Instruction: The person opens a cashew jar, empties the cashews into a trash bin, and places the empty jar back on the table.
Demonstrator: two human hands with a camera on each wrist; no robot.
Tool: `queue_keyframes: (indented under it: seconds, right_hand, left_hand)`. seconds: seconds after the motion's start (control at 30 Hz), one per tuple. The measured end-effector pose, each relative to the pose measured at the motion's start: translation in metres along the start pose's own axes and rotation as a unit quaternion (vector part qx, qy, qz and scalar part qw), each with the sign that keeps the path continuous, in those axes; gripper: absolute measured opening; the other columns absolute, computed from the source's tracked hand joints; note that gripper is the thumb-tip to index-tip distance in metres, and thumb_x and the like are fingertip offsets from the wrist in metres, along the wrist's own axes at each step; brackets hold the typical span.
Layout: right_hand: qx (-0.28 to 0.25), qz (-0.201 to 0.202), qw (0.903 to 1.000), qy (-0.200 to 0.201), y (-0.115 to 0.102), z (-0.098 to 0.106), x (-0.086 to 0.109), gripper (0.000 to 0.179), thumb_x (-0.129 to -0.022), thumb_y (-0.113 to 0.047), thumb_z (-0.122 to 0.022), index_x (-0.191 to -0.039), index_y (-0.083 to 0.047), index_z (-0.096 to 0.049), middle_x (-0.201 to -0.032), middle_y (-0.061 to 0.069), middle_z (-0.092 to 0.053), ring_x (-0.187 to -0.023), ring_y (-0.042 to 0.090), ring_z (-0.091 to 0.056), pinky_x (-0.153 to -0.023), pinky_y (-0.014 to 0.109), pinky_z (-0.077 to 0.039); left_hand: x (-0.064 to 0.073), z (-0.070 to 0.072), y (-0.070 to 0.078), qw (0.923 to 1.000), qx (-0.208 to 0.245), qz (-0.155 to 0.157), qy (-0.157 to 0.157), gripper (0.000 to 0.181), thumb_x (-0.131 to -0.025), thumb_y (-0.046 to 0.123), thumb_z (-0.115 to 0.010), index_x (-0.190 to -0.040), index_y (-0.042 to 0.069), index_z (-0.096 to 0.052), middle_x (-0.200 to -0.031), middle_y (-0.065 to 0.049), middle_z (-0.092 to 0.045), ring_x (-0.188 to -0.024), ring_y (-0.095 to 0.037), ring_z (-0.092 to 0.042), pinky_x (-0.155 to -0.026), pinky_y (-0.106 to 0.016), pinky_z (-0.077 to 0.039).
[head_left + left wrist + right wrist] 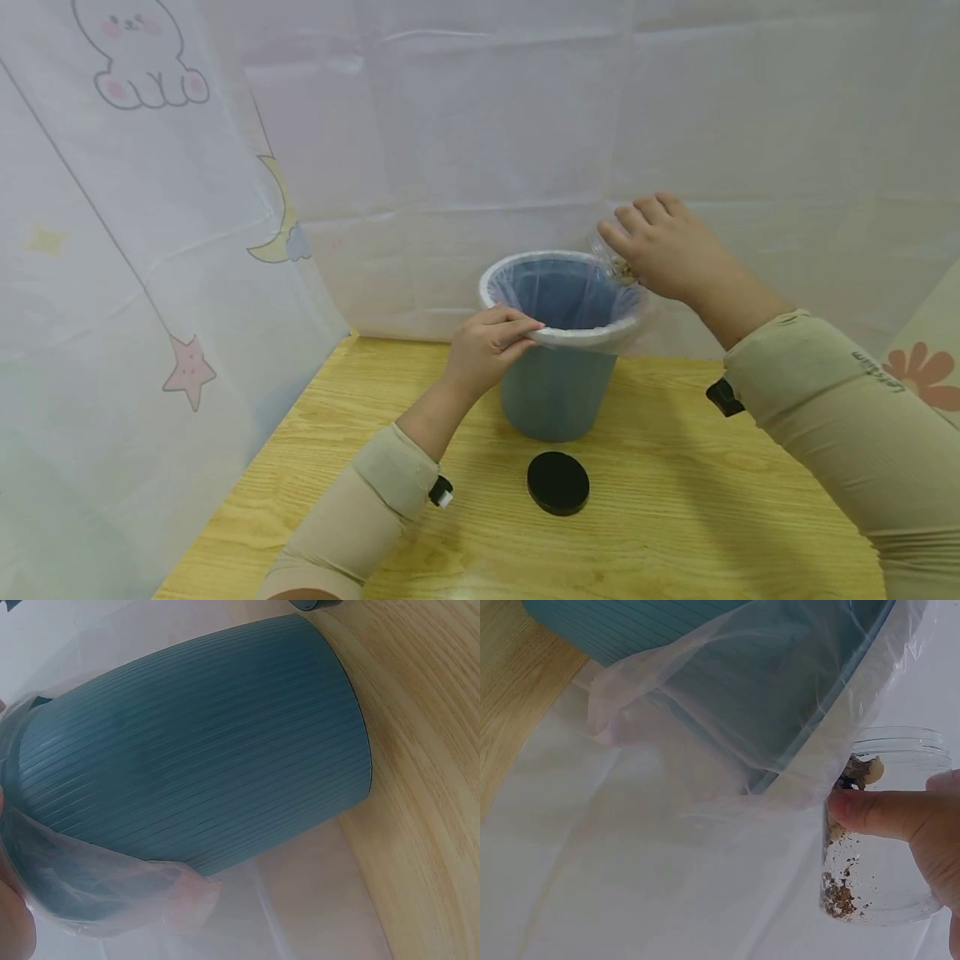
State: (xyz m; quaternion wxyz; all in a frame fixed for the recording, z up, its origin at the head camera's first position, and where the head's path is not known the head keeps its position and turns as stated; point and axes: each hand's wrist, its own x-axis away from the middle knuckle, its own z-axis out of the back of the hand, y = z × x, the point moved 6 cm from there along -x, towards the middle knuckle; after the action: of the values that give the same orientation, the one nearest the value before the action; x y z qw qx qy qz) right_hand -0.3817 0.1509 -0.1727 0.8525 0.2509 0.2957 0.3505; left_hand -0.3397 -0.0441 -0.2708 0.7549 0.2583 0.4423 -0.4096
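Observation:
A blue-grey trash bin [558, 392] with fine ribs stands upright on the table, lined with a thin translucent bag [641, 709] folded over its rim. At the near left of that rim, my left hand [487, 346] pinches rim and bag between thumb and fingers. Only bits of its fingers show at the edge of the left wrist view. My right hand [663, 246] grips a clear jar [885, 889], tipped with its uncovered mouth toward the bin's right side. Brown crumbs and larger dry pieces [861, 772] lie along the jar's lower wall, partly behind the thumb.
A round black lid [558, 483] lies on the wood-grain table [465, 550] in front of the bin. Pale printed sheets [480, 150] hang close behind the bin and along the left. The table's left edge runs down beside the left arm.

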Motion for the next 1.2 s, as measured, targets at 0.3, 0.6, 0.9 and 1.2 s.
queue_keyframes:
  seconds: [0.3, 0.6, 0.9, 1.2]
  right_hand:
    - [0.022, 0.01, 0.9994, 0.022, -0.002, 0.002, 0.0, 0.063, -0.075, -0.004, -0.073, -0.13, -0.003, -0.044, -0.125, 0.025, -0.043, -0.117, 0.043, -0.037, -0.1, 0.057, -0.025]
    - [0.054, 0.024, 0.998, 0.024, -0.005, 0.001, 0.0, 0.066, -0.073, -0.003, -0.075, -0.131, -0.004, -0.043, -0.126, 0.026, -0.042, -0.118, 0.044, -0.036, -0.101, 0.056, -0.025]
    - [0.073, 0.035, 0.9966, 0.009, -0.009, 0.001, -0.001, 0.071, -0.072, -0.007, -0.077, -0.133, -0.006, -0.041, -0.129, 0.023, -0.041, -0.12, 0.043, -0.035, -0.103, 0.055, -0.022]
    - [0.088, 0.044, 0.9951, -0.011, -0.013, 0.002, -0.002, 0.073, -0.073, -0.008, -0.076, -0.135, -0.006, -0.039, -0.132, 0.023, -0.04, -0.123, 0.042, -0.034, -0.105, 0.055, -0.02]
  left_hand:
    - [0.0, 0.0, 0.0, 1.0, -0.006, 0.0, 0.0, 0.022, -0.076, 0.024, -0.073, -0.097, 0.017, -0.074, -0.09, 0.006, -0.066, -0.08, -0.005, -0.056, -0.072, -0.016, -0.044]
    - [0.001, 0.0, -0.001, 1.0, -0.005, 0.0, 0.001, 0.023, -0.076, 0.024, -0.074, -0.097, 0.017, -0.074, -0.09, 0.007, -0.066, -0.079, -0.004, -0.056, -0.072, -0.016, -0.044]
    - [0.0, 0.001, 0.001, 0.9999, 0.011, -0.002, 0.002, 0.022, -0.075, 0.022, -0.074, -0.096, 0.014, -0.074, -0.09, 0.005, -0.067, -0.078, -0.007, -0.058, -0.071, -0.016, -0.045]
    - [-0.002, 0.002, 0.002, 0.9999, 0.013, -0.004, 0.004, 0.022, -0.075, 0.022, -0.074, -0.096, 0.014, -0.074, -0.089, 0.004, -0.067, -0.078, -0.007, -0.058, -0.071, -0.016, -0.045]
